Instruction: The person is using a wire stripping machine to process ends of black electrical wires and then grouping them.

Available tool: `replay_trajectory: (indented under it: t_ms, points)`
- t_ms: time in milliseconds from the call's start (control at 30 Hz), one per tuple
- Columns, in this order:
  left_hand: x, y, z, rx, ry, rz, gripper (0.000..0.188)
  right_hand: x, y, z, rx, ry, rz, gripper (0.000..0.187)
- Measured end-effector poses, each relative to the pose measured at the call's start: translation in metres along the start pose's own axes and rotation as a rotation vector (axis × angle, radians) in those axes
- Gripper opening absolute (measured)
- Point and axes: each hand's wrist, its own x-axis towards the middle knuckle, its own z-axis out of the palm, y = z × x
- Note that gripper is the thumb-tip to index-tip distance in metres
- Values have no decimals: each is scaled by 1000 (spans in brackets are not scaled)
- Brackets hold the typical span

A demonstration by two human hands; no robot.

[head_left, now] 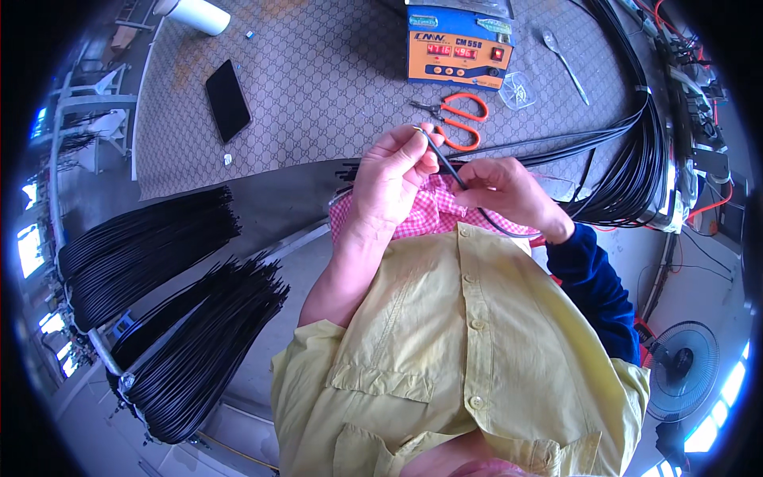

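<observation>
A thin, flexible black cable point(449, 165) is held between the person's two hands, in front of the chest and near the front edge of the table point(310, 87). The bare-wristed left hand point(389, 179) has thumb and forefinger pressed together, pinching the cable close to its upper end, where a small bright tip shows; the other fingers curl in beneath. The right hand point(509, 189), its forearm in a dark blue sleeve, holds the cable lower down between thumb and bent fingers. From there the cable curves down and to the right, passing under this hand.

Just beyond the left fingertips lies a small pair of metal snips with orange loop handles point(461, 111); whether fingers and handle touch, I cannot tell. Farther back stands a blue and orange box-shaped device with red digit displays point(461, 46). To its right are a clear plastic dish holding tiny pieces point(531, 98) and a silver spoon-shaped tool point(566, 67). A black smartphone point(228, 101) lies flat on the left part of the patterned brown cover, with a white cylindrical container point(200, 17) behind it.

A thick bundle of black cables point(636, 171) hangs over the table's right side, some strands running leftward behind the hands. On the left, more black cable bundles point(211, 358) hang from a metal rack.
</observation>
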Motion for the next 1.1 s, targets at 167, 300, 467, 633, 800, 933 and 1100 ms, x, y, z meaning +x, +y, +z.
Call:
replay_trajectory:
  t_ms: [167, 300, 467, 633, 800, 933, 1100]
  points:
    - [-3, -14, 16, 113, 4, -133, 22, -59, 0, -37, -156, 31, 46, 14]
    - [-7, -32, -2, 402, 112, -304, 12, -130, 56, -70, 66, -33, 606, 3]
    - [-15, -70, -39, 102, 194, -508, 13, -216, 210, -61, -717, 57, 709, 15]
    - [1, -105, -74, -258, 387, -435, 11, -243, 311, -37, -1068, 131, 733, 17]
    - [9, -123, -88, -519, 240, -355, 9, -208, 297, -42, -836, -294, 952, 23]
    - [12, -146, -95, -405, 61, -294, 21, -138, 168, -42, -737, 30, 390, 19]
    - [-21, -126, -51, -397, 364, -557, 13, -58, 26, -8, -855, 428, -344, 14]
